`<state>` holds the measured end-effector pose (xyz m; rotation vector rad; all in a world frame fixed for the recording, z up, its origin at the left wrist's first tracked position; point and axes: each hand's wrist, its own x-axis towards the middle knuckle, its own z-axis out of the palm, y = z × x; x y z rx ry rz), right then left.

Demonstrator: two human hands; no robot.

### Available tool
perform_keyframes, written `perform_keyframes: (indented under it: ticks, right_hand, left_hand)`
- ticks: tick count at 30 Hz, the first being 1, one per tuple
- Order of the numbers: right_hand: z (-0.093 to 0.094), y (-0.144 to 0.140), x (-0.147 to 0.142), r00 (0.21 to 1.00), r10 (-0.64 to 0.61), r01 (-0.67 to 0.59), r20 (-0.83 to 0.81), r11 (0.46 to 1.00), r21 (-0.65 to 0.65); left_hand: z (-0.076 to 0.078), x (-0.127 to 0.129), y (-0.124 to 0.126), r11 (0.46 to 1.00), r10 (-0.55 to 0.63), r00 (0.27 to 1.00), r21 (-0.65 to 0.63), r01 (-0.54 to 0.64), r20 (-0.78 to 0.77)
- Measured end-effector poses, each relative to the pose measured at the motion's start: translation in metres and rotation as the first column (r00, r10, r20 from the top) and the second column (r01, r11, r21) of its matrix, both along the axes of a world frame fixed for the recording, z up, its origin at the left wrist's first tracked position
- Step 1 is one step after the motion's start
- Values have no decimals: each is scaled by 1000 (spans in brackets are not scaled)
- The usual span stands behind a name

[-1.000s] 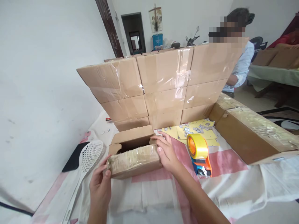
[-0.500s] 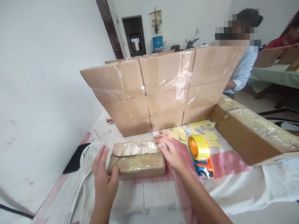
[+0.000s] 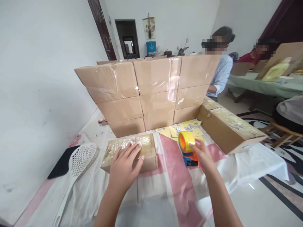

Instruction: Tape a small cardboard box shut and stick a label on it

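Observation:
A small flat cardboard box (image 3: 146,151), closed and covered with wrinkled clear tape, lies on the white and pink cloth (image 3: 175,189). My left hand (image 3: 125,167) presses flat on its top with fingers spread. To the right stands an orange and blue tape dispenser (image 3: 188,148) with a yellow roll. My right hand (image 3: 202,154) rests on the dispenser's right side, fingers curled around it.
A wall of taped cardboard boxes (image 3: 151,91) stands behind, and a long box (image 3: 229,126) lies at the right. Yellow sticker sheets (image 3: 187,127) lie between them. A white slotted ladle (image 3: 75,167) and a black pad (image 3: 61,164) sit at left. Two people sit beyond, near a green table (image 3: 262,85).
The small box's flaps went from open to closed. My left hand moved from the box's left end onto its top. My right hand left the box and reached the tape dispenser.

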<state>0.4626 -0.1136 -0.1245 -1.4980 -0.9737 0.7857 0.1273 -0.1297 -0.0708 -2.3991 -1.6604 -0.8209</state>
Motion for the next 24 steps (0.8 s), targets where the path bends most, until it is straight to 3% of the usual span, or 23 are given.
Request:
perform_keyframes:
  ticks: [2, 3, 6, 7, 8, 10, 13, 16, 18, 21, 24]
  right_hand:
    - [-12, 1, 4, 974, 217, -221, -72, 974, -45]
    - [-16, 0, 1, 966, 254, -255, -41, 967, -22]
    - [-24, -11, -17, 966, 167, -196, 198, 970, 141]
    - [-25, -18, -25, 952, 114, -177, 282, 962, 208]
    - [-26, -26, -32, 940, 68, -164, 333, 949, 268]
    - [-27, -43, -44, 949, 38, -152, 312, 924, 350]
    - [-26, -64, -53, 970, 102, -189, 222, 890, 416]
    - [-25, -73, -52, 957, 132, -243, 257, 846, 474]
    - [-26, -74, -48, 956, 97, -229, 276, 834, 502]
    - [-31, -75, -44, 964, 22, -161, 267, 843, 513]
    - [-34, -81, -42, 971, -25, -103, 239, 856, 507]
  left_hand:
    - [-6, 3, -6, 989, -29, 998, 144, 20, 60]
    - [-12, 8, -11, 974, -57, 992, 222, 31, 110]
    - [-38, 44, -31, 918, -205, 924, 390, 68, 323]
    - [-49, 61, -38, 922, -254, 881, 376, 96, 399]
    - [-60, 80, -45, 944, -274, 854, 295, 149, 443]
    - [-78, 115, -57, 980, -187, 802, 48, 194, 567]
    - [-88, 149, -67, 927, -52, 694, -224, 302, 718]
    - [-80, 159, -73, 858, -49, 589, -269, 438, 806]
    - [-73, 158, -78, 855, -13, 565, -284, 434, 825]
    - [-66, 154, -89, 868, 42, 610, -331, 370, 791]
    - [-64, 149, -102, 804, 42, 662, -419, 422, 748]
